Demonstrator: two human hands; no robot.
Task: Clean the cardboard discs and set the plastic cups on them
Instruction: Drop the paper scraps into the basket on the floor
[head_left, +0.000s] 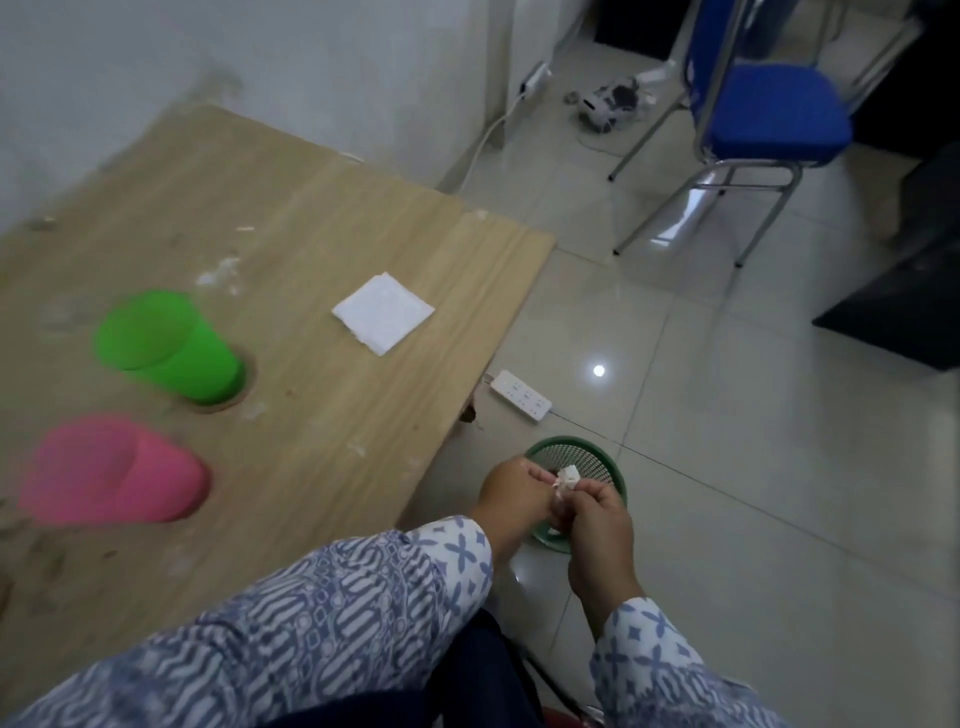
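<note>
A green plastic cup (166, 348) stands on a cardboard disc (248, 391) on the wooden table (337, 208). A pink plastic cup (117, 470) stands nearer me at the left; whatever is under it is hidden. Both of my hands are off the table's right edge, above a green mesh bin (587, 457) on the floor. My left hand (511, 499) and my right hand (602, 525) pinch a crumpled white tissue (566, 478) between them. A folded white tissue (383, 313) lies on the table near its right edge.
A white power strip (521, 396) lies on the tiled floor beside the table. A blue chair (769, 119) stands at the back right. A dark object (904, 291) fills the right edge. Crumbs and smears dot the tabletop.
</note>
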